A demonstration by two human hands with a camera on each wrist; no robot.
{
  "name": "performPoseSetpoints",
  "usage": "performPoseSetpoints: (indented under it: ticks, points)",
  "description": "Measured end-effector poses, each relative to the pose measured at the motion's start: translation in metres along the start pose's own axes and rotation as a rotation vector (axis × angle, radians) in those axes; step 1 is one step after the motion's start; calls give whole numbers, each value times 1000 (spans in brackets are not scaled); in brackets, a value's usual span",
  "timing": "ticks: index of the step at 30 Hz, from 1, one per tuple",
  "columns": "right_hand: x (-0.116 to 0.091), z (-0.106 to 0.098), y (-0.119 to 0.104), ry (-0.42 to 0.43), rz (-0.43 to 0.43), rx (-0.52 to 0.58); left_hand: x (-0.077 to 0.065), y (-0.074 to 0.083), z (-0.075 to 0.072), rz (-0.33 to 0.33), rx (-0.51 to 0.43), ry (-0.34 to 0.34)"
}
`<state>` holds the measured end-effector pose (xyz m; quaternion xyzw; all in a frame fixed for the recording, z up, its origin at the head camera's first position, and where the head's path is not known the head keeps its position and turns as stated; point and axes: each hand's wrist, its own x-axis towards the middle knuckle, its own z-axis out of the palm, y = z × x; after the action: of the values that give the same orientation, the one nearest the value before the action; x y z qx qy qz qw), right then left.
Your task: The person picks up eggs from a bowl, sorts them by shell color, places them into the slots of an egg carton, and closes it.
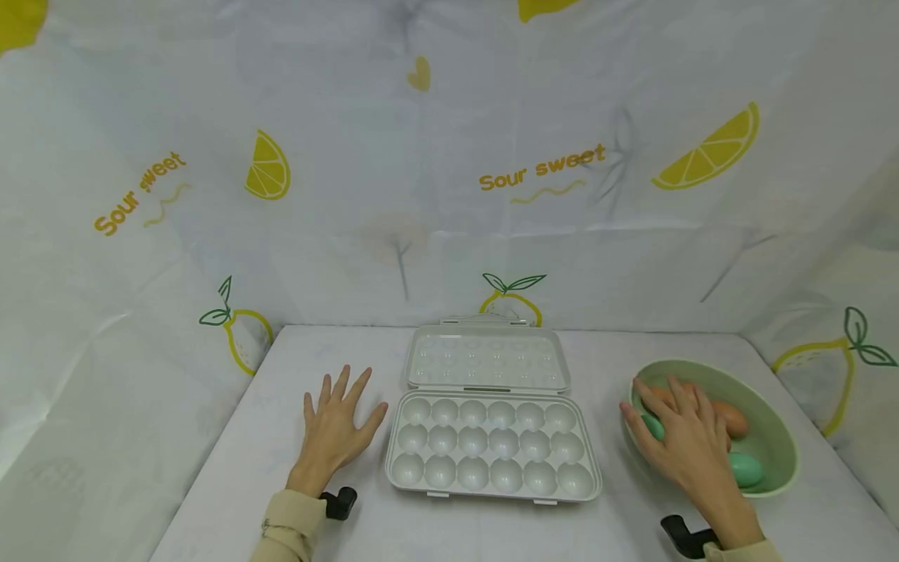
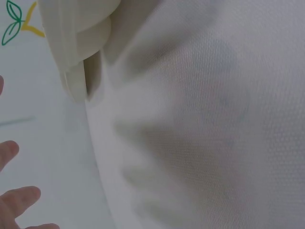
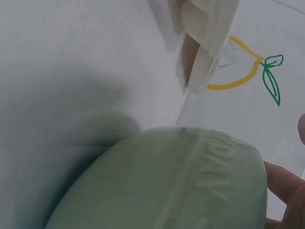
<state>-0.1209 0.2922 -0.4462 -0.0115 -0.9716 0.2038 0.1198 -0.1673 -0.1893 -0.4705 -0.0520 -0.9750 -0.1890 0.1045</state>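
Observation:
My right hand [image 1: 688,441] is over a pale green bowl [image 1: 785,445] on the right, its fingers spread and reaching down among the eggs. A brown egg [image 1: 732,419] and a green egg [image 1: 746,470] show beside the hand; another green egg [image 1: 653,427] is partly hidden under its thumb side. The right wrist view has the bowl's outer wall [image 3: 162,181] in front, with fingers [image 3: 283,183] past its rim. On the left, my left hand [image 1: 332,437] hovers above the white cloth with fingers spread and holds nothing. Between the hands lies an opened egg box [image 1: 488,449] with bare round hollows.
The egg box's lid [image 1: 488,361] lies folded back toward the rear wall. A white cloth [image 1: 239,468] covers the table. Behind and at both sides hangs a white curtain [image 1: 351,257] printed with lemons and lettering. Black straps with mounts sit on both wrists.

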Motion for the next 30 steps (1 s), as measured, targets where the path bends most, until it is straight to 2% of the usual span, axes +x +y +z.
performPoseSetpoints:
  ticks: [20, 30]
  points:
    - [-3, -5, 11, 47, -3, 23, 3, 3, 1, 31, -37, 8]
    - [-8, -9, 16, 64, -7, 36, 1, -6, 12, 90, -74, -14]
